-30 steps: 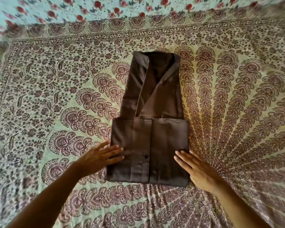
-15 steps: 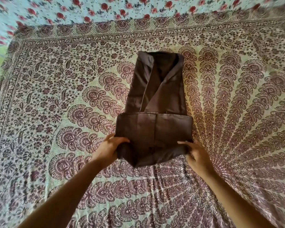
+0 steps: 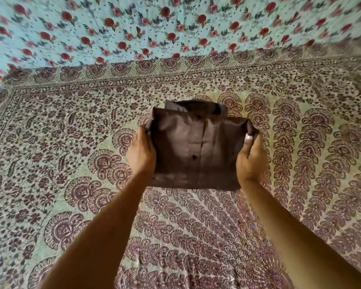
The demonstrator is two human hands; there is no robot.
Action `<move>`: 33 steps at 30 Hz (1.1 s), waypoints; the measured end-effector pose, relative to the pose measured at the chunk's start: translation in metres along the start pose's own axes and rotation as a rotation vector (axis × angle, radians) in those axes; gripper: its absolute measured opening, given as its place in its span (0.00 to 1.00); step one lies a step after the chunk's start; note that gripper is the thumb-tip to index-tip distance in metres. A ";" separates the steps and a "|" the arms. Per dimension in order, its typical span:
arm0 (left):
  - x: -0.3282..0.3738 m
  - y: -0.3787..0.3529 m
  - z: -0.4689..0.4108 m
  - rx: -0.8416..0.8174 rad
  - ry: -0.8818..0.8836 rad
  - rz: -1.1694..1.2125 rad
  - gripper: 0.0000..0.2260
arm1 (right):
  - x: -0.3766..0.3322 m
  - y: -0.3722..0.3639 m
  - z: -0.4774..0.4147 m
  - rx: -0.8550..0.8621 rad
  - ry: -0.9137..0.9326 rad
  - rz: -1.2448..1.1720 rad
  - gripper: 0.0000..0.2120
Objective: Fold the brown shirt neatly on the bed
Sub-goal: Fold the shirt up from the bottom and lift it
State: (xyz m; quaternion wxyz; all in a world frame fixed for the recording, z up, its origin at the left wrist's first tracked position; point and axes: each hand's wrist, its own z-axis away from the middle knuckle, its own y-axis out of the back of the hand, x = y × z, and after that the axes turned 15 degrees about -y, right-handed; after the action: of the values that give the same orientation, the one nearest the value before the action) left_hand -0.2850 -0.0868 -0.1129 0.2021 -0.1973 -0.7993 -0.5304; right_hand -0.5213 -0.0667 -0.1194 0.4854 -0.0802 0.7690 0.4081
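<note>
The brown shirt (image 3: 196, 151) lies in the middle of the bed as a compact folded rectangle, its button placket running down the centre. The collar end peeks out behind the far edge. My left hand (image 3: 141, 152) grips the shirt's left side, fingers tucked under the cloth. My right hand (image 3: 251, 158) grips the right side, thumb on top near the far corner. The folded flap is lifted and laid over toward the collar.
The patterned maroon and cream bedspread (image 3: 71, 142) covers the bed all around the shirt. A turquoise sheet with red flowers (image 3: 133, 28) lies beyond the bedspread's far border.
Both hands took hold of the folded lower part at its sides and carried it away from me, over the upper part toward the collar. The camera view shifted forward.
</note>
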 end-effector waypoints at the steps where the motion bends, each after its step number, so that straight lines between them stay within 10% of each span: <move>1: -0.001 -0.008 -0.012 -0.005 0.009 -0.023 0.20 | -0.001 -0.010 -0.012 0.003 0.012 0.009 0.19; 14: -0.057 -0.113 -0.117 -0.302 0.240 0.043 0.13 | 0.032 -0.130 -0.119 -0.355 -0.273 0.243 0.18; 18: -0.060 -0.119 -0.109 -0.093 0.327 -0.028 0.18 | 0.039 -0.136 -0.107 -0.287 -0.284 0.271 0.24; 21: -0.042 -0.120 -0.099 0.028 0.041 -0.107 0.17 | 0.032 -0.135 -0.092 -0.115 -0.029 0.308 0.26; 26: -0.008 -0.143 -0.101 -0.365 -0.318 -0.057 0.21 | 0.023 -0.147 -0.079 -0.454 0.444 0.497 0.28; 33: -0.069 -0.140 -0.110 -0.651 -0.043 -0.234 0.22 | 0.044 -0.151 -0.081 -0.640 0.154 0.782 0.32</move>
State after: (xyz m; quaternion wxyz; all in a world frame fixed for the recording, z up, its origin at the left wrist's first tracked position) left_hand -0.2884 -0.2457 -0.2181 0.0493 -0.1695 -0.6093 -0.7731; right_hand -0.5206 -0.2103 -0.2225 0.1892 0.0390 0.6115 0.7673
